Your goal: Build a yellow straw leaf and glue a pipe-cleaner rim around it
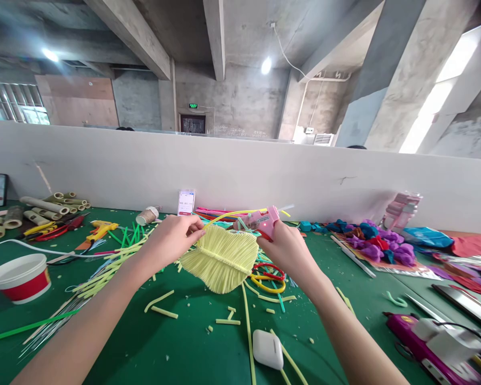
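Observation:
A pale yellow leaf shape point(220, 264), made of fuzzy pipe cleaners laid side by side along a middle rib, is held up over the green table. My left hand point(180, 235) is closed, thumb and fingers pinching its upper left edge. A yellow pipe cleaner point(228, 213) arches from those fingers over the leaf's top toward the right. My right hand point(286, 243) wraps round the handle of a pink glue gun point(260, 220). The gun's nozzle points left, close above the leaf's upper edge; whether it touches is hard to make out.
Pipe cleaner offcuts point(228, 322) and a white earphone case point(268, 348) lie in front. At left are a paper cup point(20, 278), a yellow glue gun point(102, 231) and bamboo pieces point(52, 207). A phone timer point(186, 202) leans on the partition. A power strip point(420, 342) sits right.

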The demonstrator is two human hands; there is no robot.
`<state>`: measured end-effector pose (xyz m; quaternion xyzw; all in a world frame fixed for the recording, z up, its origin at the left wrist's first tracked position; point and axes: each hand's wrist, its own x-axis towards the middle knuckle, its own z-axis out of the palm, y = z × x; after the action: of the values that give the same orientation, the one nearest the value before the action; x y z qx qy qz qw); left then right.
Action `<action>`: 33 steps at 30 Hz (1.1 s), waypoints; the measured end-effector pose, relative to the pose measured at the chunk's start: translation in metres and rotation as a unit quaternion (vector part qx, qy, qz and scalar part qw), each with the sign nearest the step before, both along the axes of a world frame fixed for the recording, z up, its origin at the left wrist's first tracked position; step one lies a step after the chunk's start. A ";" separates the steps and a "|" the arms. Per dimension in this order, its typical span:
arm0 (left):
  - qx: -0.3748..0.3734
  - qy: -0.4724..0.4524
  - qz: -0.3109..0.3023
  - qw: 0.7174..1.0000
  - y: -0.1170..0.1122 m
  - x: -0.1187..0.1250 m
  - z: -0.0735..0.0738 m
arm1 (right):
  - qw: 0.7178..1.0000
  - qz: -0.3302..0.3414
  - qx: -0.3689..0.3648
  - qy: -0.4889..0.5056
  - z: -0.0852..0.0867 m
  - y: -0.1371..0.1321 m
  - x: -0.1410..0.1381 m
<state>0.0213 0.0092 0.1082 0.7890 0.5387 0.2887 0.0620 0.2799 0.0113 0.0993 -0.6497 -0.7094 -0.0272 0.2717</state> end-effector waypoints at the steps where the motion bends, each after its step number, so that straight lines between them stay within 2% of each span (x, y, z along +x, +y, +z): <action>1: 0.000 0.000 0.000 1.000 0.000 0.000 0.000 | 1.000 -0.001 -0.001 -0.001 0.000 -0.001 0.000; 8: -0.003 0.003 0.002 1.000 0.000 0.001 0.001 | 1.000 -0.002 0.024 0.003 0.001 0.000 0.000; 16: 0.000 -0.004 -0.003 1.000 0.000 0.001 0.000 | 1.000 -0.007 0.017 0.015 0.001 0.000 -0.005; 33: 0.004 0.006 -0.001 1.000 -0.001 0.000 0.001 | 1.000 -0.010 -0.011 -0.008 0.004 -0.004 0.003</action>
<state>0.0210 0.0085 0.1090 0.7916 0.5369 0.2864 0.0562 0.2825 0.0069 0.1035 -0.6593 -0.7056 -0.0270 0.2583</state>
